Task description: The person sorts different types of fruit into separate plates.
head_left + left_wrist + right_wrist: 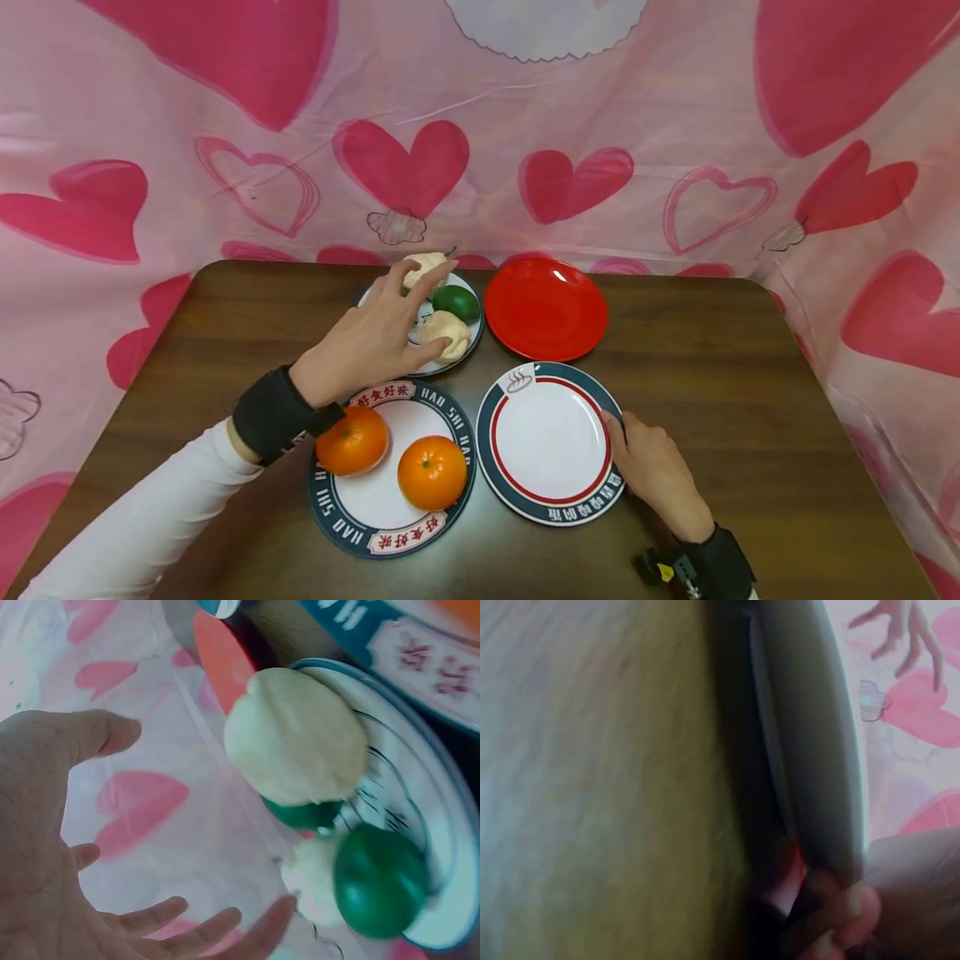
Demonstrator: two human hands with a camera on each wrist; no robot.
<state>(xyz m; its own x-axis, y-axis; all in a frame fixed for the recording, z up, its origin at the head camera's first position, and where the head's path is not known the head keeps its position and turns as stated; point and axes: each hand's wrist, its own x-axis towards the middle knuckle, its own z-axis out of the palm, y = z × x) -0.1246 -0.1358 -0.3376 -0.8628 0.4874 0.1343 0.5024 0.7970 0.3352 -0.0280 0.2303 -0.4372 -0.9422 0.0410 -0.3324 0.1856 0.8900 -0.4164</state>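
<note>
My left hand [371,333] is spread over the far left plate [477,333], its fingers apart and nothing between them. On that plate lie pale, cream-coloured lumpy rounds [447,335] and smooth green oval fruits [456,303]. The left wrist view has one pale lump [296,736] close beyond the thumb, with a green fruit [379,881] lower down. At the near right, my right hand [660,467] pinches the rim of a white plate [551,433] with a dark border and red ring, thumb on top. Its curled fingers [847,919] show at the plate's edge in the right wrist view.
A dark-bordered plate [341,521] at the near left holds two oranges [432,472], one partly behind my left wristband. Behind the white plate sits a red plate [546,308]. A heart-patterned cloth [495,100] hangs along the back edge of the wooden table [720,375].
</note>
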